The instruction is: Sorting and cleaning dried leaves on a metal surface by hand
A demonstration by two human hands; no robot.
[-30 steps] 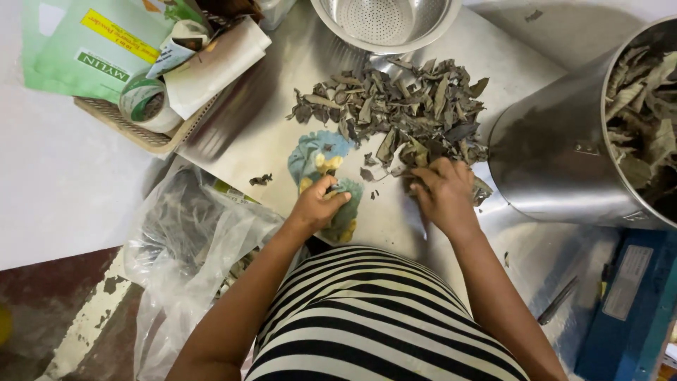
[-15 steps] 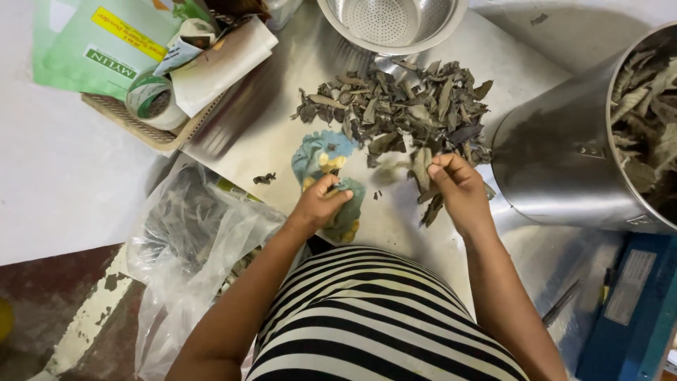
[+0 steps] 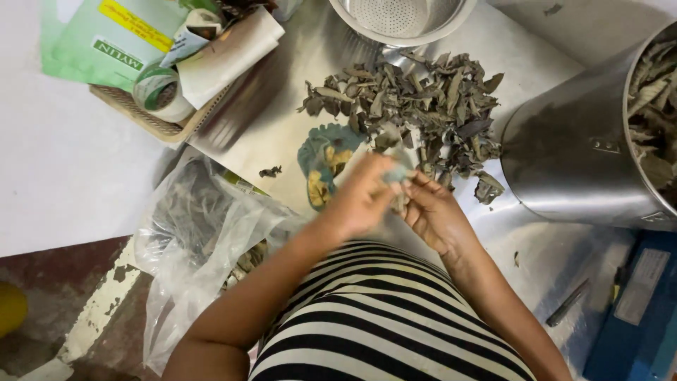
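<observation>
Both hands lifted off the sheet since last frame, now meeting above the blue-yellow cloth [image 3: 321, 159].
Left to right: clear plastic bag [image 3: 194, 240]; my left hand [image 3: 363, 197] and right hand [image 3: 434, 215] pinching one dried leaf [image 3: 396, 173] between fingertips; dried leaf pile [image 3: 416, 109] behind; steel pot [image 3: 599, 155] far right.

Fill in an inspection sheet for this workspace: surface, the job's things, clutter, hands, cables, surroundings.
Surface: shiny metal sheet, leaf crumbs on it.
Job's things: dried leaf pile; leaf piece between both hands; blue-yellow cloth.
Clutter: basket of paper rolls; clear plastic bag.
Hands: left hand and right hand meet at the leaf piece.
Cables: nothing seen.
Surroundings: steel pot with leaves; colander.
</observation>
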